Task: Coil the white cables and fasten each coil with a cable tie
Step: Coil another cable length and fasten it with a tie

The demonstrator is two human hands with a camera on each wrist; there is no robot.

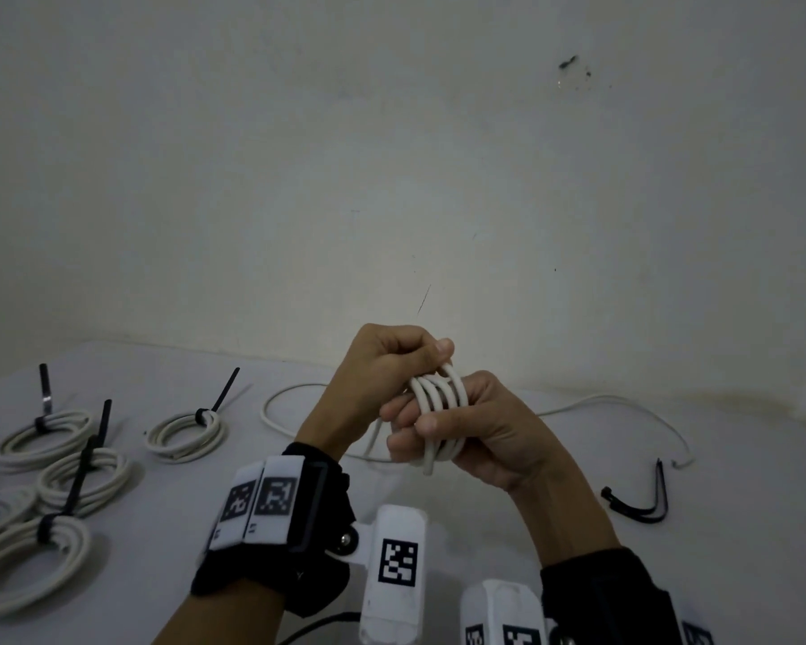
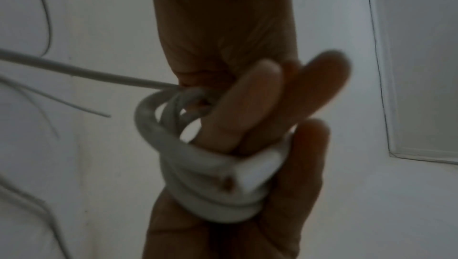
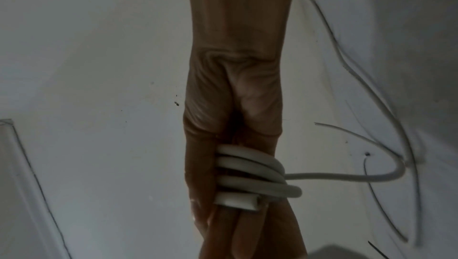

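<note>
Both your hands are on one white cable, mid-coil above the table.

Head view: your left hand pinches the top of the white cable, whose loops wrap your right hand's fingers, thumb pressing them; its free length trails over the table. Finished tied coils lie left, spare black cable ties right. Left wrist view: loops circle the fingers, blurred, cut end showing. Right wrist view: four turns stack against your right hand; one strand runs off right.
</note>
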